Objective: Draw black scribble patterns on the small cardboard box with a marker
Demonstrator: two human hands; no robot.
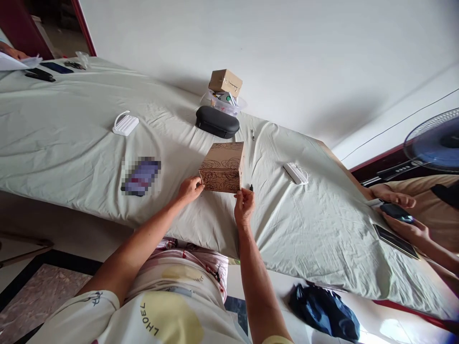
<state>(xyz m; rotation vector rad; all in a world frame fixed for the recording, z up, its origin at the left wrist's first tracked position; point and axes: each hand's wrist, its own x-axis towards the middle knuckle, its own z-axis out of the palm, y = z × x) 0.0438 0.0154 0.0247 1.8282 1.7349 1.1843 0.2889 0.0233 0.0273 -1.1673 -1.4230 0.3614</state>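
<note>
Between my hands is a small brown cardboard box (221, 167), its top and near side covered in looping black scribbles. The fingers of my left hand (191, 189) are closed on its near left edge. At the near right corner, my right hand (245, 206) pinches the box with thumb and fingers. A black marker (251, 188) also pokes up from that right hand, most of it hidden by the fingers. I cannot tell whether the underside of the box touches the cloth.
A pale green cloth (172, 157) covers the table. Behind the box are a black case (217, 122), a plastic tub (234, 108) and another carton (225, 82). White corded blocks (296, 173) lie either side. A seated person's hands (401, 215) hold a phone at right, near a fan (437, 141).
</note>
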